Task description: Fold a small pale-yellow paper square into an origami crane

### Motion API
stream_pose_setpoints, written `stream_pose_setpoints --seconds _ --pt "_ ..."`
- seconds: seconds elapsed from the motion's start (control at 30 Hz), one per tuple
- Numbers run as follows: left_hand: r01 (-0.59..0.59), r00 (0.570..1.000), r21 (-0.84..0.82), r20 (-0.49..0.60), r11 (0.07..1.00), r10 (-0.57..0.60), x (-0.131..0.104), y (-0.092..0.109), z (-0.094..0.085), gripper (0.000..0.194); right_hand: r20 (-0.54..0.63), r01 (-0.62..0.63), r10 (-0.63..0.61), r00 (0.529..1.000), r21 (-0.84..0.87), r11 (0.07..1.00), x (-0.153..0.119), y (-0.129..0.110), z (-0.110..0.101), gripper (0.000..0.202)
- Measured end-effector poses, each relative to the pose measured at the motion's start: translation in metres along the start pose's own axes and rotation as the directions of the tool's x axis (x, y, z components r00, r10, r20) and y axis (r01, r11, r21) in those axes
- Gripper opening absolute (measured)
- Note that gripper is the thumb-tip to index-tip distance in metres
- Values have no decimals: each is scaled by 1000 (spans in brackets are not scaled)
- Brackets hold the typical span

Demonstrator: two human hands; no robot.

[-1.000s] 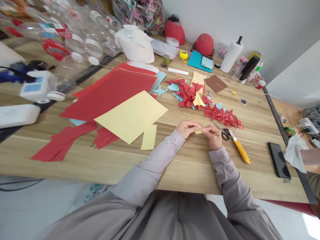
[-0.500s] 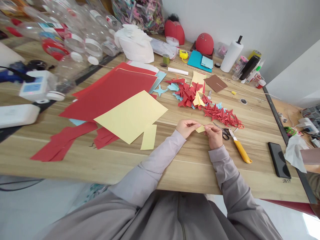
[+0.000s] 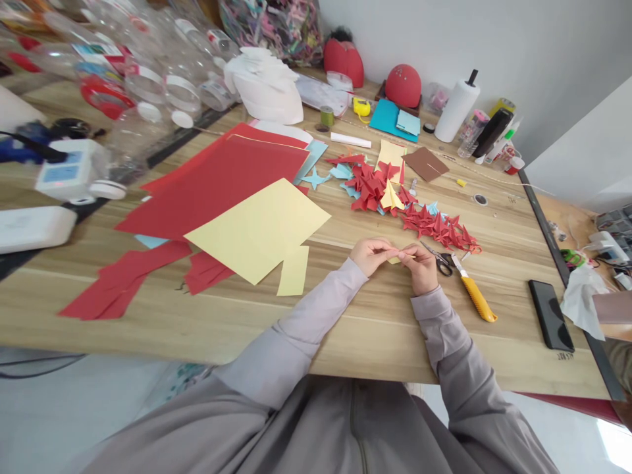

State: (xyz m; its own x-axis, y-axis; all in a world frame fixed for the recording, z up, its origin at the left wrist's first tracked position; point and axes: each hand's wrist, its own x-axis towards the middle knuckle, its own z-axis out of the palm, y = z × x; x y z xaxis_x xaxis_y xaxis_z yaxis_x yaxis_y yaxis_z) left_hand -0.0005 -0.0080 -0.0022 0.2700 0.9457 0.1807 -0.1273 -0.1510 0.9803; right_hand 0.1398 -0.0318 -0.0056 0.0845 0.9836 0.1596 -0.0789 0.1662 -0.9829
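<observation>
My left hand [image 3: 372, 255] and my right hand [image 3: 419, 268] meet above the table, fingertips pinched together on a small piece of yellow paper [image 3: 394, 261]. Most of that piece is hidden behind the fingers. Just beyond the hands lie a row of folded red paper stars [image 3: 439, 226] and a heap of red folded pieces [image 3: 369, 187], with one folded yellow piece [image 3: 392, 197] on it. Black scissors [image 3: 443, 264] and a yellow-handled utility knife [image 3: 477, 296] rest right of my right hand. A yellow paper strip [image 3: 293, 271] lies left of my left hand.
A large yellow sheet [image 3: 257, 230] overlaps red sheets [image 3: 222, 178] on the left, near red strips [image 3: 123, 280]. Plastic bottles [image 3: 168, 85] crowd the far left. A phone [image 3: 552, 316] lies by the right edge. A paper roll [image 3: 457, 110] stands at the back.
My fingertips have come closer together over the small yellow paper, and less of it shows now. The things on the table have stayed put.
</observation>
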Motion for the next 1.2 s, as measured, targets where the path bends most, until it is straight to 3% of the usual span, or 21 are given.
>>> stream_pose_setpoints --seconds 0.17,0.47,0.8,1.07,1.2 --pt "61 996 -44 -63 997 -63 1 -4 1 21 -128 -10 9 992 -2 1000 2 0 3 19" --pt "183 968 -132 -147 974 -202 5 -6 -3 29 -102 -15 16 995 12 1000 1 0 0 18" --pt "86 995 -2 -52 996 -86 3 -7 -3 24 -37 -5 3 999 -32 999 0 -2 2 22" --pt "245 969 -201 53 948 -239 2 -1 -2 40 -105 -58 64 992 57 997 -1 2 3 30" --pt "270 954 -346 -27 899 -298 4 -5 -1 48 -160 -114 131 978 114 987 0 2 1 24"
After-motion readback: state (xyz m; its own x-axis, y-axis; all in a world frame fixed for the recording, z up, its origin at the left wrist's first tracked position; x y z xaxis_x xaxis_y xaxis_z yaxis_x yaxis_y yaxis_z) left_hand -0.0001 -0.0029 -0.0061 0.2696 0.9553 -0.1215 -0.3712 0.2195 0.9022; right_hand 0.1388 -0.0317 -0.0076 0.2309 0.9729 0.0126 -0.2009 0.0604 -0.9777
